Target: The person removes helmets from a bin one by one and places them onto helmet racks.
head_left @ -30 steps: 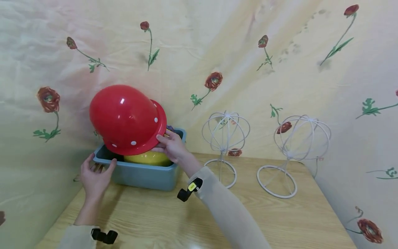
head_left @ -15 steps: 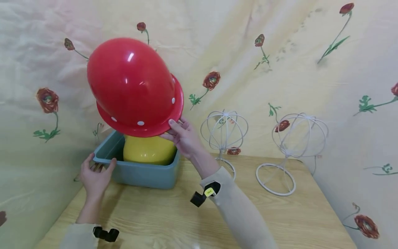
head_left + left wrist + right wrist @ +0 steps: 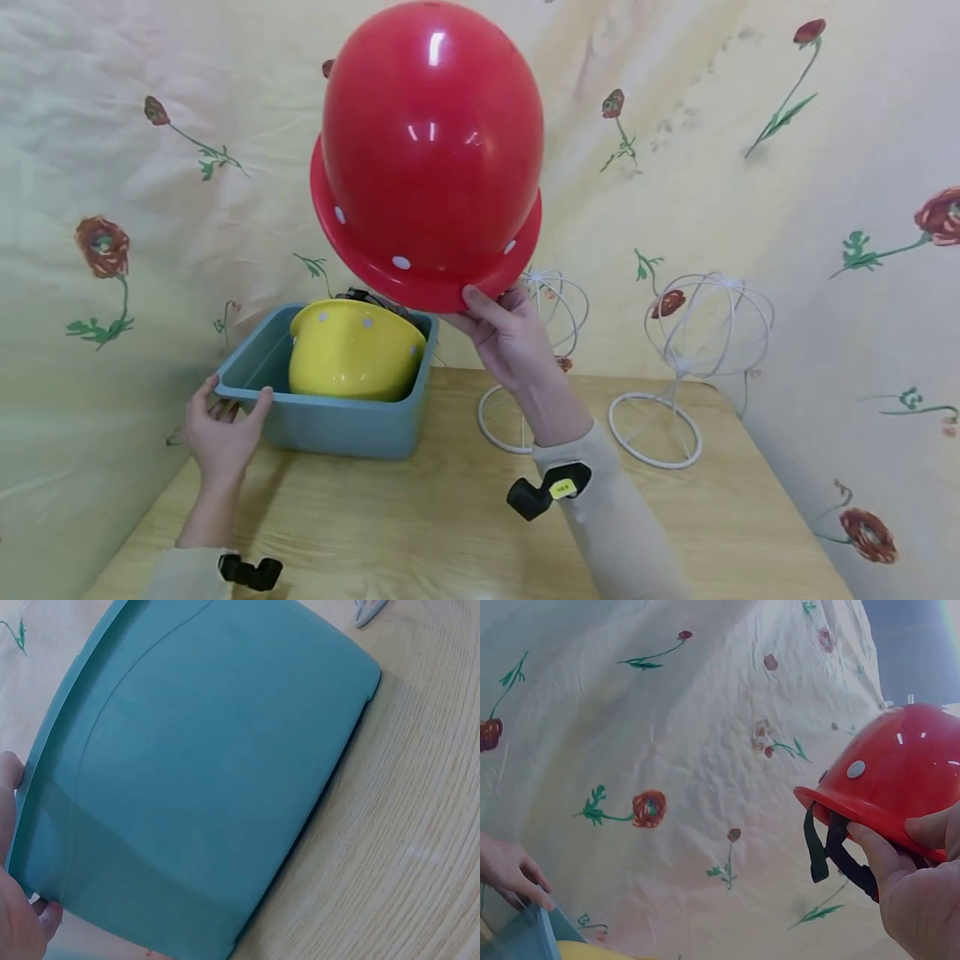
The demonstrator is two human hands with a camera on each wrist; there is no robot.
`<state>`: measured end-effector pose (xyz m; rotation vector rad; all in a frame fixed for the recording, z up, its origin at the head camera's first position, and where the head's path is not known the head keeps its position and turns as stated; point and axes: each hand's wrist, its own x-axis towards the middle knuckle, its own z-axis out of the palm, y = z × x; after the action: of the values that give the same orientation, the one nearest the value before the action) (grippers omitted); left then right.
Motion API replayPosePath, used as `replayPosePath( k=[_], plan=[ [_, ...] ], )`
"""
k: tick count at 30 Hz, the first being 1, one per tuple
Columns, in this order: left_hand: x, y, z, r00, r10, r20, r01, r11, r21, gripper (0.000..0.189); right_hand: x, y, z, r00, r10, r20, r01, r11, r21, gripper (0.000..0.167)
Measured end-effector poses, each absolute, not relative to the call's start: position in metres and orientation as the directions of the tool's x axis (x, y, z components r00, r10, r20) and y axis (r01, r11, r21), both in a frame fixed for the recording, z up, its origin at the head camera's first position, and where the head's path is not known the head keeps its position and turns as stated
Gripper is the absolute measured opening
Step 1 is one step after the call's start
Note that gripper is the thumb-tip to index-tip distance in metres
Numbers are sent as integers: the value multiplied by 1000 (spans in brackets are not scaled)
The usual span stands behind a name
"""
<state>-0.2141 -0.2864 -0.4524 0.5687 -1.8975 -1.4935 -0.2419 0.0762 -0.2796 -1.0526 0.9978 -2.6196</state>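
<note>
My right hand (image 3: 519, 354) holds a red hard hat (image 3: 435, 142) up in front of the wall, thumb on top of the brim and fingers beneath it. Dark straps (image 3: 838, 851) hang below the shell in the right wrist view. With thumb and fingers spread around the near left corner, my left hand (image 3: 223, 437) grips the rim of a blue-green plastic bin (image 3: 337, 427). Inside the bin lies a yellow hard hat (image 3: 352, 358), its dome facing down and toward me. The left wrist view is mostly filled by the bin's outer side.
Two white wire stands with globe-shaped tops and ring bases are on the wooden table (image 3: 420, 517). The left stand (image 3: 570, 312) is partly behind the red hat and my right hand; the right stand (image 3: 708, 333) shows fully. Flower-patterned cloth (image 3: 675, 183) covers the walls.
My right hand has lifted the red hard hat up out of the bin and carried it to the right, turning it more upright. The yellow hat is now uncovered. My left hand stays at the rim.
</note>
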Motion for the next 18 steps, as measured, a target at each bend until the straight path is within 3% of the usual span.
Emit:
replayPosePath(
  k=[18],
  plan=[
    [-211, -284, -450, -702, -683, 204, 49, 240, 970, 89, -237, 105, -276, -762, -291, 578, -204, -740, -641, 34]
  ],
)
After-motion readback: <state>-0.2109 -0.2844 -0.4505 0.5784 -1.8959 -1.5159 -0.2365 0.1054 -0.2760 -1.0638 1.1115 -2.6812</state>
